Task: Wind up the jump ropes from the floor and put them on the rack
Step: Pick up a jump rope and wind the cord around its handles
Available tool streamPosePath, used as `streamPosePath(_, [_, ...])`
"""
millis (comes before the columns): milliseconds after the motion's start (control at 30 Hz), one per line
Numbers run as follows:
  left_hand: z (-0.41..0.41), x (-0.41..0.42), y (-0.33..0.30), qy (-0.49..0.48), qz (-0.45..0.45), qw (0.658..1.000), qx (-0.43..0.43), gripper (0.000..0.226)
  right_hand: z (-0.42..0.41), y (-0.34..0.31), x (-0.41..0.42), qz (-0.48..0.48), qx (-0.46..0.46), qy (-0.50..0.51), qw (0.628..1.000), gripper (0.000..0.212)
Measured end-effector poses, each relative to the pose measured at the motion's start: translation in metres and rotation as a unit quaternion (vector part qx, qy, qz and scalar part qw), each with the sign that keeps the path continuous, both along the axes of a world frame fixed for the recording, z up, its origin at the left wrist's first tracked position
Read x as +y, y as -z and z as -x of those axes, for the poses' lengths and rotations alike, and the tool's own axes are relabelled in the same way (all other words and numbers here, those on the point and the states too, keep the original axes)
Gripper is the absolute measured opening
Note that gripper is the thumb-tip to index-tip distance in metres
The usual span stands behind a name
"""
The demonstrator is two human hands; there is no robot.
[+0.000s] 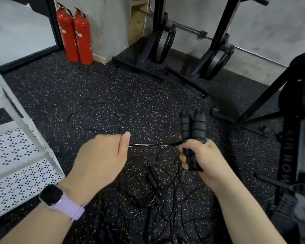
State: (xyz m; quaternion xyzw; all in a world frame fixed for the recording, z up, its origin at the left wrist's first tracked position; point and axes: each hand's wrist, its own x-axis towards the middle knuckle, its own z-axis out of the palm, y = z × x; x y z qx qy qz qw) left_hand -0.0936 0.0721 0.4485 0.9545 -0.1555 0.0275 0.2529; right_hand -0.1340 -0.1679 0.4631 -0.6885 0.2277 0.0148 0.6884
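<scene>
From the head camera, the white perforated rack [23, 166] stands at the floor's left edge. Partial white lettering, "ROW", runs along the black machine [287, 169] at the right edge. The right hand [201, 159] grips two black ribbed handles [194, 131] upright, side by side. The left hand [102, 155], fingers curled, pinches the thin cord [153, 144] stretched taut between the two hands. More jump ropes [153, 187] lie tangled on the speckled floor [95, 81] beneath the wrists. Two red extinguishers [74, 34] stand at the far wall.
</scene>
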Motion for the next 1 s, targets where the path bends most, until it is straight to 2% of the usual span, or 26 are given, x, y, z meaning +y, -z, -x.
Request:
streamPosePath(100, [-0.004,0.004,-0.001,0.057,-0.001,0.993,-0.100,0.044,0.003,0.014,0.000,0.169,0.077,-0.039,0.982,0.017])
streamPosePath(200, [-0.003,0.001,-0.001,0.130,0.003,0.987,-0.094,0.036,0.004,0.022,0.004,0.283,0.153,-0.111,0.940,0.018])
streamPosePath(267, [-0.003,-0.002,-0.002,0.158,0.007,0.985,-0.075,0.037,0.005,0.026,0.010,0.340,0.221,-0.224,0.886,0.015])
streamPosePath(367, [-0.003,-0.009,-0.001,0.184,-0.003,0.981,-0.055,0.041,0.012,0.025,0.030,0.402,0.265,-0.407,0.776,0.012])
streamPosePath(433, [-0.007,-0.009,0.002,0.189,0.008,0.982,-0.008,0.043,0.017,0.016,0.043,0.388,0.233,-0.482,0.750,0.022])
streamPosePath(533, [-0.016,-0.004,0.003,0.190,0.097,0.969,0.126,0.049,0.022,-0.009,0.048,0.263,0.182,-0.520,0.792,0.026])
streamPosePath(567, [-0.017,-0.003,-0.001,0.185,0.142,0.954,0.187,0.050,0.024,-0.015,0.046,0.226,0.155,-0.519,0.810,0.020])
streamPosePath(633, [-0.016,-0.002,-0.006,0.158,0.247,0.905,0.308,0.034,0.026,-0.021,0.039,0.130,0.094,-0.498,0.852,0.006])
streamPosePath(667, [-0.015,-0.002,-0.007,0.137,0.279,0.886,0.346,0.025,0.026,-0.021,0.034,0.079,0.067,-0.473,0.875,0.014])
streamPosePath(733, [-0.012,-0.006,-0.007,0.105,0.289,0.874,0.377,0.026,0.025,-0.020,0.026,0.013,0.028,-0.418,0.908,0.022])
streamPosePath(800, [-0.005,-0.017,-0.005,0.077,0.294,0.871,0.386,0.029,0.023,-0.018,0.024,0.008,-0.019,-0.373,0.927,0.010])
streamPosePath(833, [-0.001,-0.024,-0.006,0.050,0.323,0.859,0.394,0.029,0.022,-0.016,0.025,0.011,-0.034,-0.350,0.936,0.006])
streamPosePath(933, [0.010,-0.046,-0.008,-0.029,0.454,0.790,0.410,0.032,0.019,-0.010,0.030,0.002,-0.049,-0.288,0.956,0.005])
streamPosePath(1000, [0.011,-0.052,-0.007,-0.048,0.478,0.778,0.405,0.033,0.018,-0.008,0.032,-0.011,-0.049,-0.272,0.961,0.003])
